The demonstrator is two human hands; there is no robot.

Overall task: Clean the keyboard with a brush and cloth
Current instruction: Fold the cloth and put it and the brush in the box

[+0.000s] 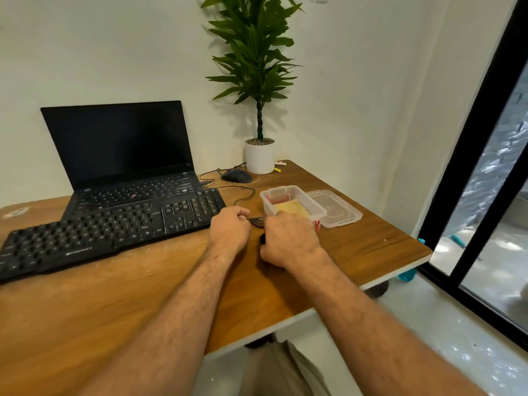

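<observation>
A black external keyboard (pixel 114 227) lies slanted on the wooden desk (pixel 143 295), partly over the front of an open laptop. Just right of the keyboard, my left hand (pixel 230 227) is curled and pinches the tip of a small dark object (pixel 257 221), likely the brush. My right hand (pixel 288 241) grips a dark handle (pixel 262 239) that is mostly hidden under my fingers. A clear plastic box (pixel 291 195) stands just behind my right hand with a yellow cloth (pixel 288 208) and something red inside.
The black laptop (pixel 123 150) stands open at the back. The box's clear lid (pixel 334 208) lies to its right. A wired mouse (pixel 236 175) and a potted plant (pixel 259 155) sit at the back corner. The desk's right edge borders a dark-framed glass door (pixel 468 181).
</observation>
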